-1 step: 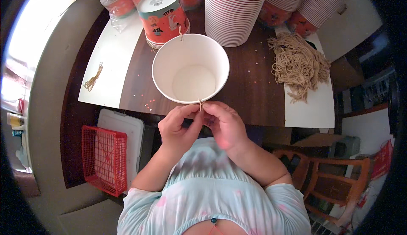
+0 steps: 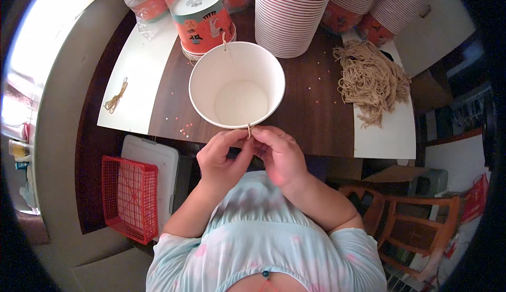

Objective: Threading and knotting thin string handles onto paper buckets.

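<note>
Head view: left hand (image 2: pixel 221 157) and right hand (image 2: pixel 279 155) meet at the near rim of the open white paper bucket (image 2: pixel 237 84) on the dark wooden counter (image 2: pixel 311 113), fingertips pinched together on a thin tan string (image 2: pixel 248 130). Tan string bundle (image 2: pixel 371 81) lies right of the bucket; orange patterned bucket (image 2: pixel 203 21) stands upside down behind it.

The dark wooden table (image 2: pixel 316 107) carries a white paper bucket (image 2: pixel 237 84), cup stacks (image 2: pixel 289 13) and a string bundle (image 2: pixel 371 81).
</note>
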{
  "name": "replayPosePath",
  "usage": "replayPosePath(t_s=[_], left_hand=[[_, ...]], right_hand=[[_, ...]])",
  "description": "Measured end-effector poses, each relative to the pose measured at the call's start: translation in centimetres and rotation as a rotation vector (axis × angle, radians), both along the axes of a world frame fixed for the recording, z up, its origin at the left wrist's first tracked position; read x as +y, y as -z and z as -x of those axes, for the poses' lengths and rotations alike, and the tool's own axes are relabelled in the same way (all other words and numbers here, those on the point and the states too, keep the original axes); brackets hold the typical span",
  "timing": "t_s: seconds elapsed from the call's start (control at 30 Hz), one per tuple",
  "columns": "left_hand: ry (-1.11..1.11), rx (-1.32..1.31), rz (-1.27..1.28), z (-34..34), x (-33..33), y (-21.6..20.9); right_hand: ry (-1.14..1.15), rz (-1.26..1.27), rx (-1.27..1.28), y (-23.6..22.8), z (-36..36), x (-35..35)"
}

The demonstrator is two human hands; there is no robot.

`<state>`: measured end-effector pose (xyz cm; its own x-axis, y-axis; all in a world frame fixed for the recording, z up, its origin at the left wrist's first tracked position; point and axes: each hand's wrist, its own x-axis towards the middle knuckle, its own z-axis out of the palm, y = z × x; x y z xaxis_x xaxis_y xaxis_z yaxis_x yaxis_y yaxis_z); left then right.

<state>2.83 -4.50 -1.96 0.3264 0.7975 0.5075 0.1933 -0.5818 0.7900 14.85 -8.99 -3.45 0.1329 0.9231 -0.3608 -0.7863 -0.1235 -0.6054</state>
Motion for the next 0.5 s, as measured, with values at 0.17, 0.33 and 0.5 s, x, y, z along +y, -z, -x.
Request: replayPosePath(t_s=[0.17, 0.33, 0.5], left_hand=[[-0.027, 0.054, -0.237, 0.2, 0.7, 0.5], [0.019, 0.062, -0.326, 0.6, 1.0, 0.2], [0.062, -0.018, -0.025, 1.2, 1.0, -0.4]], right_hand=[[0.043, 0.019, -0.076, -0.3, 0.5, 0.0], [-0.034, 0.031, -0.012, -0.3, 0.3, 0.3], [-0.136, 0.044, 0.067, 0.0, -0.6, 0.6]])
